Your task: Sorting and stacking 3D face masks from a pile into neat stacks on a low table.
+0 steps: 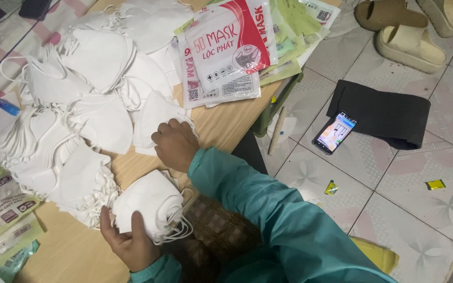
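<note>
Head view, looking down: nearest, the left hand (127,238) is clamped around a small stack of white folded fabric face masks (150,204), thumb on top and fingers underneath, at the near edge of the low wooden table (226,126). Just beyond, the right hand (175,142), in a teal sleeve (268,209), rests with fingers curled on a single white mask (153,118) at the edge of the loose heap; whether it pinches that mask or only presses on it I cannot tell. The stack looks light, soft and springy, likely to fan apart unless squeezed across its folded body; the thin ear loops dangling at its right side would tangle, so the middle seems the better hold. Farther out spreads the big pile of loose white masks (79,94), then the flat red-and-white printed mask packets (226,52). On the tiled floor to the right lie a lit smartphone (334,132) on a black folded cloth (384,112), and beige slide sandals (410,44). Fingers beneath the stack are hidden, and the pile's left side is cut off.
</note>
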